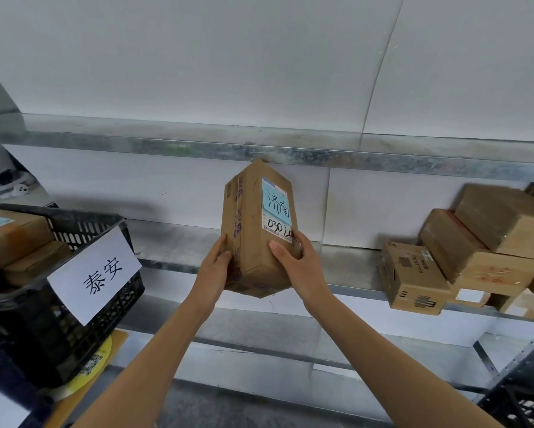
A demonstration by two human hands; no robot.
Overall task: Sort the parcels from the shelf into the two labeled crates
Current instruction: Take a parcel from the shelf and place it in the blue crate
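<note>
Both bare forearms reach up from the near edge, and between them a cardboard parcel is held upright in the air, in front of the metal shelf and clear of it. Left hand presses flat against the parcel's left face, fingers wrapped along the taped edge; right hand clasps the lower right corner, thumb across the front just below the blue label. That label reads 济南 above handwritten digits.

At near left sits a black plastic crate with a paper sign reading 泰安, already holding several boxes. Since the sign and label differ, this parcel probably belongs in the other crate; a dark lattice corner at the bottom right may be that one, though no sign shows there.

More parcels are stacked on the shelf at far right.

To do this step well, keep both palms squeezing opposite faces, hold the label facing up for checking, then swing right and lower the box in rather than dropping it.
</note>
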